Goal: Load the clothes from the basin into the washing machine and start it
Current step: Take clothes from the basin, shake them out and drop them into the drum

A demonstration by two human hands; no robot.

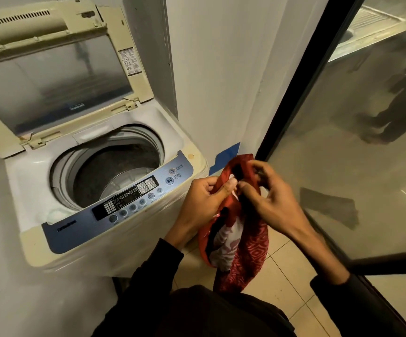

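Top-loading washing machine (95, 181) filled the left half of the frame, its lid (51, 76) raised and leaning back toward the upper left. The drum (114, 176) stood open — dark inside, metal floor showing, and whether any cloth lay in it could not be told. Blue control panel (124, 203) ran along the near edge of the machine, with the round start/pause button (169, 180) at its right end and the power button (172, 171) just above that.

Both hands worked at centre right of the frame, just to the right of the panel and clear of the drum. Left hand (204, 198) had its fingers curled round the upper edge of a red patterned garment (243, 249), thumb pressed on the cloth. Right hand (267, 198) pinched the same edge between thumb and fingertips, close against the left thumb. The garment hung down between the forearms toward the lower centre, a white patterned lining showing in its folds, above the tiled floor (282, 271).

Black sleeves (148, 268) covered both forearms at the bottom of the frame. A dark-framed glass door (343, 142) ran diagonally down the right side — strips of blue tape (226, 155) stuck on the white wall beside it.
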